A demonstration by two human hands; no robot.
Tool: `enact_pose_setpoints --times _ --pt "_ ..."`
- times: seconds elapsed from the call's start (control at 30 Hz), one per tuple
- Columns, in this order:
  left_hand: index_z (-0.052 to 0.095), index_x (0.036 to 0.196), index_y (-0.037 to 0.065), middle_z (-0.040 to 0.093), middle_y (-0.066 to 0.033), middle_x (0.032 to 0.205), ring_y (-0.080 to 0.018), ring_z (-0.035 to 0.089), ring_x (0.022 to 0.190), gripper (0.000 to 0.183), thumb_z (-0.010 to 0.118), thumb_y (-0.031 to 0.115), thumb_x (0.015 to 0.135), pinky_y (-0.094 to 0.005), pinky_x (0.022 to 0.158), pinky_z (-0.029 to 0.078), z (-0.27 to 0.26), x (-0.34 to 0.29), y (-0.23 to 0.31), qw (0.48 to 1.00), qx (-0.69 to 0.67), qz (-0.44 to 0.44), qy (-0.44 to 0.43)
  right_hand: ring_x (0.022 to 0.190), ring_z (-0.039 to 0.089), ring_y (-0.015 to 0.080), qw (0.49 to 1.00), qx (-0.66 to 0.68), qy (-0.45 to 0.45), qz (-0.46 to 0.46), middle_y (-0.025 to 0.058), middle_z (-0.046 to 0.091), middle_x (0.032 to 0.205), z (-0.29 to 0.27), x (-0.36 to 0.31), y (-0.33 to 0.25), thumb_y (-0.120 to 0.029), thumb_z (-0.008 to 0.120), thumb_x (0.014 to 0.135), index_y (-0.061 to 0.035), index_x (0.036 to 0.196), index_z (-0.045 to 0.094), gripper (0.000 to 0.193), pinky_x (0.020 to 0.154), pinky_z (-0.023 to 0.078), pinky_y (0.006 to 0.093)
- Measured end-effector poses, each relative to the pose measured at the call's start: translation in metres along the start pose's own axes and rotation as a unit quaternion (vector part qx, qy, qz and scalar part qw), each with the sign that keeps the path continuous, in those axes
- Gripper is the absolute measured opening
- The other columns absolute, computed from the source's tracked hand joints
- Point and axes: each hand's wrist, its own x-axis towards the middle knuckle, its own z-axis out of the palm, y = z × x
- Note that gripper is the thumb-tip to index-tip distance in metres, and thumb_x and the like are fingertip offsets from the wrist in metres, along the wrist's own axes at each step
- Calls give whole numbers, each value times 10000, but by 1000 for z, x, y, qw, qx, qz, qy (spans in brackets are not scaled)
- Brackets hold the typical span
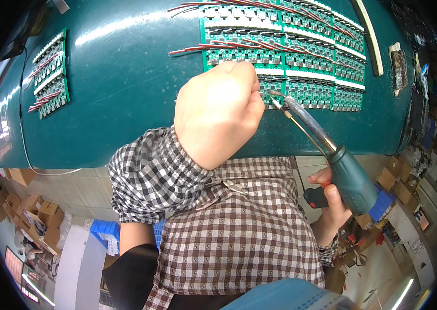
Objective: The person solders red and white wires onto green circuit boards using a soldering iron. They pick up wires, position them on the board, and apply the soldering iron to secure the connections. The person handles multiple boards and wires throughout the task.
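Observation:
My left hand [218, 108] is closed in a fist at the near edge of a panel of green circuit boards [309, 93]. What its fingers pinch, if anything, is hidden behind the hand. In my right hand [333, 206] is a green soldering gun [353, 181] with a long metal barrel and a thin brass-coloured feed tube alongside. The gun's tip points up and left, at the lower row of boards just right of my left fist. Bundles of red and black wires [249, 45] lie across the upper rows of the panel.
On the left of the green tabletop [125, 98] lies a smaller board panel [50, 75] with red wires. A pale strip [368, 36] and a worn block [398, 67] are at the right. Below the table are cardboard boxes [48, 216] and a blue crate [106, 228].

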Motion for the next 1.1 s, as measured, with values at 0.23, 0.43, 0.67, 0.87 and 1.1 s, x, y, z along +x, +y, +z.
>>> enact_pose_setpoints --times 0.23,0.43,0.67,0.87,1.1 --pt "534 696 56 478 -50 594 -195 497 532 77 595 20 668 -312 502 424 -1 0 1 1000 0 1 -1 765 607 257 1000 6 8 2 138 593 822 3 1 -1 -88 657 764 69 950 572 258 710 506 380" --pt "539 702 54 485 -52 601 -195 495 539 76 598 21 667 -307 508 427 -1 0 2 1000 1 0 -2 763 606 245 1000 10 9 0 135 590 821 -1 1 1 -113 661 766 70 944 569 271 713 510 370" --pt "545 712 48 508 -56 622 -190 499 542 73 611 33 686 -298 518 431 -3 0 5 1000 12 -7 -13 766 607 236 998 50 26 13 134 590 824 -1 1 2 -139 653 777 63 930 569 267 732 514 368" --pt "540 763 42 534 -69 679 -201 541 574 97 617 20 709 -309 528 444 -3 -2 10 998 55 16 -19 803 621 268 998 60 19 12 154 604 858 -8 0 9 -157 661 774 73 976 567 320 711 538 370" --pt "521 775 37 547 -73 713 -208 564 595 121 619 6 711 -307 536 459 1 -5 9 995 88 42 -4 853 622 313 997 74 11 15 178 609 901 -7 3 10 -165 671 772 90 1060 541 406 695 556 381"
